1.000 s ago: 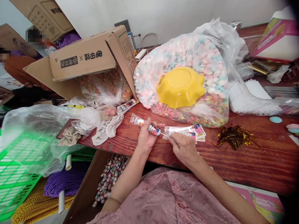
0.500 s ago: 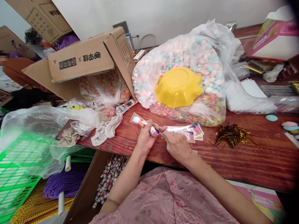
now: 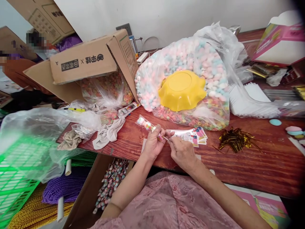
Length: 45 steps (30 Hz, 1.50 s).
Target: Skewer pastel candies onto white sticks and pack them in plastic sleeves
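My left hand (image 3: pixel 152 144) is closed round a small clear packet of pastel candy (image 3: pixel 145 123), which sticks up and to the left from my fingers over the red wooden table (image 3: pixel 262 165). My right hand (image 3: pixel 182 152) pinches the thin stick end at the packet's bottom, right against my left fingers. A stack of printed cards (image 3: pixel 190 135) lies flat on the table just behind my right hand.
A big clear bag of pastel candy (image 3: pixel 181 54) with a yellow bowl (image 3: pixel 182 90) upside down on it fills the table's back. A cardboard box (image 3: pixel 90 60) leans at left. Gold twist ties (image 3: pixel 235 140) lie at right. Finished candy sticks (image 3: pixel 111 184) sit in a box below; green basket (image 3: pixel 16 187) left.
Both hands drew slightly nearer me and lower. The packet tilted more upright in my left hand, and my right fingers stayed at its stick end.
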Tool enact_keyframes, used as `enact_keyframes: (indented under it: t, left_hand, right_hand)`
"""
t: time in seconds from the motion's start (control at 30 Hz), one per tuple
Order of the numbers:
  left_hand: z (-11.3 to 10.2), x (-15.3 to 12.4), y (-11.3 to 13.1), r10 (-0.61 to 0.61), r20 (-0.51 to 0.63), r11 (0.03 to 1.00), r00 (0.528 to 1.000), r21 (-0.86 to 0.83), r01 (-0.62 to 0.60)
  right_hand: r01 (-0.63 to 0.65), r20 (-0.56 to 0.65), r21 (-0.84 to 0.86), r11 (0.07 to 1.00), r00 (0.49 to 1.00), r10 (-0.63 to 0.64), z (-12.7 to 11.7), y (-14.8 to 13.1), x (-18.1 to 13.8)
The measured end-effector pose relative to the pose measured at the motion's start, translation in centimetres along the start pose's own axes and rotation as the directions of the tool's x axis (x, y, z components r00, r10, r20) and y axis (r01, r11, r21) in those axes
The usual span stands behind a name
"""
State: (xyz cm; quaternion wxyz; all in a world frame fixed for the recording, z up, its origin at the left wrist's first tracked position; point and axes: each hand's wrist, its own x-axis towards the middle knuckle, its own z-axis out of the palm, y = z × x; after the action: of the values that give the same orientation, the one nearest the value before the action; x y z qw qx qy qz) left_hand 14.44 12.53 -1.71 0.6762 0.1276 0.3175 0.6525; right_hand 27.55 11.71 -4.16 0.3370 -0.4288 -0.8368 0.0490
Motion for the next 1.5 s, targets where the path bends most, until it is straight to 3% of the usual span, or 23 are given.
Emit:
enact_keyframes:
  t: [0.23,0.33,0.4,0.47,0.5,0.57,0.67,0.7,0.73,0.77,0.83,0.9,0.97,1.03,1.07,1.17,1.2,1.23,1.27,1.37,1.4,1.43,1.5]
  left_hand:
    - [0.6,-0.7,-1.1,0.031,-0.031,0.981,0.999,0.19,-0.024]
    - [0.1,-0.6,-0.9,0.03,-0.027,0.952,0.999,0.307,-0.021]
    - [-0.2,-0.7,-0.2,-0.072,-0.031,0.92,0.997,0.384,0.079]
    - [-0.2,-1.2,0.8,-0.288,0.023,0.875,0.957,0.413,0.253]
    - [0.0,-1.5,1.2,-0.426,0.079,0.831,0.901,0.428,0.355]
    - [0.4,-2.5,1.7,-0.676,0.205,0.696,0.708,0.493,0.522]
    - [0.9,-4.0,1.6,-0.877,0.278,0.474,0.393,0.642,0.602]
    - [0.9,-4.4,1.5,-0.909,0.254,0.41,0.332,0.696,0.59]
    - [0.8,-4.6,1.5,-0.929,0.201,0.35,0.312,0.753,0.557]
    - [0.6,-4.8,1.6,-0.931,0.125,0.293,0.343,0.818,0.496]
    - [0.3,-4.9,1.9,-0.86,0.03,0.174,0.509,0.955,0.239]
    - [0.0,-5.2,2.1,-0.714,0.077,-0.033,0.696,0.989,-0.144]
    - [-0.2,-5.8,1.9,-0.564,0.203,-0.325,0.8,0.836,-0.442]
    - [-0.4,-6.5,1.3,-0.485,0.353,-0.53,0.8,0.609,-0.59]
    - [-0.5,-6.8,0.9,-0.486,0.435,-0.564,0.758,0.507,-0.652]
    - [-1.1,-7.4,0.3,-0.506,0.668,-0.5,0.546,0.288,-0.817]
    - [-1.3,-7.5,0.1,-0.492,0.711,-0.48,0.502,0.259,-0.838]
    - [-1.4,-7.5,0.1,-0.48,0.731,-0.466,0.485,0.256,-0.847]
    - [-1.5,-7.6,0.0,-0.473,0.725,-0.464,0.501,0.279,-0.841]
    - [-1.3,-7.8,-0.2,-0.493,0.587,-0.494,0.642,0.419,-0.762]
    - [-1.1,-7.8,-0.2,-0.511,0.519,-0.505,0.685,0.464,-0.728]
    - [-0.8,-7.8,-0.3,-0.533,0.453,-0.511,0.715,0.501,-0.699]
    - [-0.2,-7.7,-0.5,-0.588,0.348,-0.515,0.73,0.535,-0.67]
  right_hand:
    - [-0.027,-0.015,0.202,0.979,0.999,0.03,0.9,-1.4,0.1]
    - [0.079,-0.031,0.192,0.978,0.997,-0.074,0.1,-1.1,0.1]
    - [0.206,-0.059,0.179,0.962,0.978,-0.198,-1.2,-0.1,0.5]
    - [0.294,-0.1,0.151,0.944,0.954,-0.282,-2.8,1.3,1.4]
    - [0.32,-0.101,0.138,0.938,0.946,-0.308,-3.6,2.1,2.0]
    - [0.4,-0.009,0.143,0.905,0.915,-0.403,-4.8,3.3,3.2]
    - [0.564,0.26,0.245,0.788,0.745,-0.614,-5.9,3.8,4.1]
    - [0.595,0.337,0.272,0.756,0.677,-0.654,-6.1,3.5,4.0]
    - [0.606,0.403,0.275,0.746,0.632,-0.662,-6.3,3.0,3.7]
    - [0.601,0.459,0.254,0.758,0.615,-0.642,-6.4,2.4,3.2]
    - [0.522,0.548,0.135,0.842,0.669,-0.502,-6.8,0.8,1.9]
    - [0.37,0.629,0.054,0.927,0.709,-0.319,-7.3,-0.6,0.8]
    - [0.182,0.713,0.099,0.978,0.673,-0.197,-7.9,-0.9,0.5]
    - [-0.017,0.807,0.233,0.972,0.561,-0.184,-8.4,-0.1,1.0]
    - [-0.121,0.854,0.3,0.946,0.475,-0.21,-8.6,0.5,1.5]
    - [-0.427,0.935,0.352,0.833,0.194,-0.296,-8.9,2.6,2.4]
    - [-0.492,0.942,0.335,0.803,0.15,-0.301,-8.9,3.1,2.4]
    - [-0.526,0.947,0.321,0.788,0.158,-0.28,-9.0,3.4,2.2]
    - [-0.532,0.947,0.319,0.785,0.214,-0.24,-9.1,3.6,1.8]
    - [-0.473,0.867,0.353,0.807,0.489,-0.092,-9.1,3.6,0.0]
    - [-0.464,0.83,0.368,0.806,0.554,-0.06,-9.0,3.6,-0.6]
    - [-0.469,0.805,0.379,0.797,0.592,-0.034,-8.9,3.6,-1.2]
    - [-0.529,0.812,0.383,0.757,0.584,-0.002,-8.4,3.8,-2.0]
